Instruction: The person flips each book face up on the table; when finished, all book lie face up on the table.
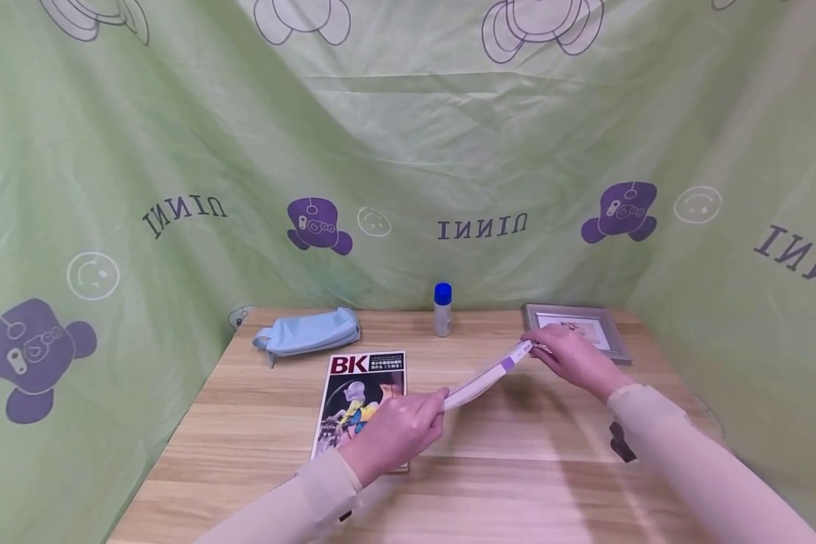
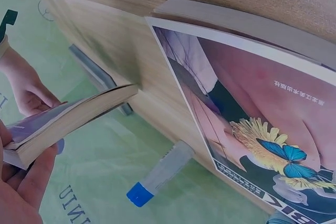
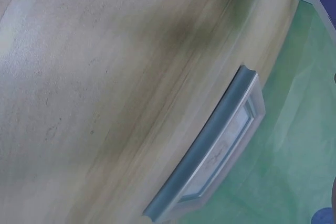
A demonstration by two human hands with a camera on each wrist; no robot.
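L hand (image 1: 403, 429) & R hand (image 1: 574, 360) grip book (image 1: 484, 383) btwn 'em.

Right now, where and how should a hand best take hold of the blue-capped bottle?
Probably round the pale body of the bottle, below its blue cap, coming from the front: it stands upright and slim near the back edge of the table, with green cloth behind it. The cap might come off.

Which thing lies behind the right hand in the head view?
A grey picture frame shows partly there, on the table. Its near left corner cannot be seen, because the right hand covers it.
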